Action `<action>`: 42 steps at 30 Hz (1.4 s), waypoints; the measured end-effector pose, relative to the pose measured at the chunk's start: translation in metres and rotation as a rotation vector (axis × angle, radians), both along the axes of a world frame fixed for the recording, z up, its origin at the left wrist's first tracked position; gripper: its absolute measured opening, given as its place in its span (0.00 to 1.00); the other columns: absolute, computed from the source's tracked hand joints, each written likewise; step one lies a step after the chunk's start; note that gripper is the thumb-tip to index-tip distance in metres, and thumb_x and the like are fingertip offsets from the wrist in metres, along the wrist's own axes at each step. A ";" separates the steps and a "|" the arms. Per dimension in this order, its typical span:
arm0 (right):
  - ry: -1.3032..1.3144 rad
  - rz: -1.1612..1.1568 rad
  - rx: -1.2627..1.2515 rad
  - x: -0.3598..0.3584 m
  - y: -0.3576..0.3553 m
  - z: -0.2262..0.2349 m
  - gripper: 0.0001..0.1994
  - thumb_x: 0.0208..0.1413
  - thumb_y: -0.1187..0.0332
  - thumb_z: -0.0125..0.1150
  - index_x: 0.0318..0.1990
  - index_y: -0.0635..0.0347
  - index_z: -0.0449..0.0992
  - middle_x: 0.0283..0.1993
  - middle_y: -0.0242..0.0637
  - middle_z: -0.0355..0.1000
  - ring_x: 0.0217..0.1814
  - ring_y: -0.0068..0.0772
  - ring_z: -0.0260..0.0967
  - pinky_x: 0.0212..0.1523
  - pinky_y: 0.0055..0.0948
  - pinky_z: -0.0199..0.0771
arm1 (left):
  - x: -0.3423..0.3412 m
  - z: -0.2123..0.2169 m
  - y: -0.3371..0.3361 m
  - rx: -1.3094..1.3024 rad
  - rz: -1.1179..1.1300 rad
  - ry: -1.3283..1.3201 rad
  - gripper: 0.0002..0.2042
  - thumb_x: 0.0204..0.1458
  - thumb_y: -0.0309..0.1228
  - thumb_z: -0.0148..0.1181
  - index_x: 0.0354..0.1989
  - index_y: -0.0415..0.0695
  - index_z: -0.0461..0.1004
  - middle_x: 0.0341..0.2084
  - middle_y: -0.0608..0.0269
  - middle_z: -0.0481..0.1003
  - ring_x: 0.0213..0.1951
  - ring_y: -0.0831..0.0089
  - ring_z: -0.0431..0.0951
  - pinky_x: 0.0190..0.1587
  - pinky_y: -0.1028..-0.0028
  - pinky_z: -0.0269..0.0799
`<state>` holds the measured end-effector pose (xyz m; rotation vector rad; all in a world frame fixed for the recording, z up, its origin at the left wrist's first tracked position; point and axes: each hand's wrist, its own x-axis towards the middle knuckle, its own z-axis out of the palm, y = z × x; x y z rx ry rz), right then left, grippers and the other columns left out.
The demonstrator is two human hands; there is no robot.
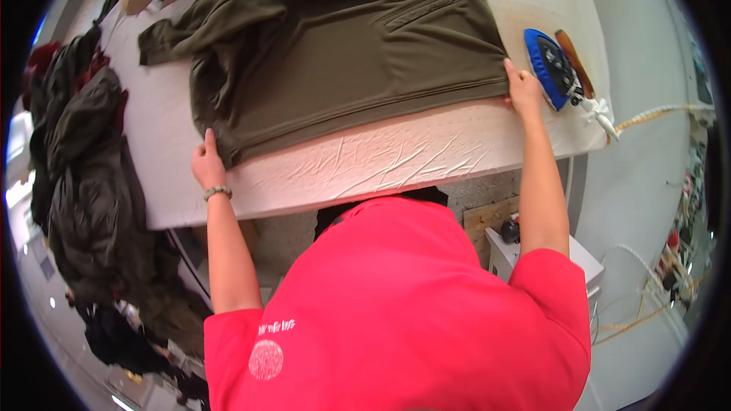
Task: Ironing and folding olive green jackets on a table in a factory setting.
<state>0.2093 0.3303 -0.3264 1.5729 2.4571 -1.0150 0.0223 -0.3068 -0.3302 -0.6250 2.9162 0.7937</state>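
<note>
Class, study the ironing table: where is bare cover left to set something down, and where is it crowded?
Bare strip of white cover along the near edge, between left hand and right hand; another left of the olive garment. Crowded at right, where the blue iron rests.

This is a garment pressing station, of the kind found in a clothing workshop or a laundry. The landmark is the wide padded bench point(365, 160) with a white, wrinkled cover, made for ironing. On the bench, an olive green garment point(343, 46) lies spread flat. At the right end of the bench rests a blue industrial iron point(552, 68), and a wrapped hose point(655, 114) runs from it toward the right. Left of the bench, a big pile of dark clothes point(84, 175) hangs and waits. Below the bench, on the right, stand a small white unit point(502, 255) and loose cables point(647, 289) on the grey floor.
</note>
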 end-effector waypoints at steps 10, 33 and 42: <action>0.399 0.162 -0.211 0.026 0.040 0.026 0.19 0.66 0.51 0.61 0.34 0.60 0.79 0.24 0.25 0.72 0.20 0.15 0.66 0.19 0.19 0.62 | 0.035 0.037 0.002 0.946 0.312 -0.043 0.13 0.64 0.42 0.61 0.43 0.43 0.78 0.39 0.64 0.81 0.39 0.70 0.80 0.43 0.63 0.78; 0.100 0.330 -0.132 0.054 0.052 -0.001 0.25 0.66 0.51 0.60 0.24 0.64 0.71 0.16 0.34 0.66 0.14 0.24 0.65 0.16 0.28 0.61 | 0.057 0.009 -0.008 0.938 0.228 -0.222 0.15 0.60 0.38 0.66 0.50 0.43 0.78 0.36 0.67 0.81 0.36 0.77 0.80 0.38 0.74 0.76; -0.259 0.624 0.482 0.027 0.032 0.037 0.19 0.62 0.55 0.63 0.42 0.66 0.76 0.37 0.47 0.79 0.42 0.46 0.80 0.43 0.37 0.79 | -0.011 0.062 0.064 1.276 0.250 -0.359 0.20 0.59 0.42 0.66 0.50 0.38 0.78 0.41 0.61 0.82 0.40 0.71 0.82 0.47 0.72 0.77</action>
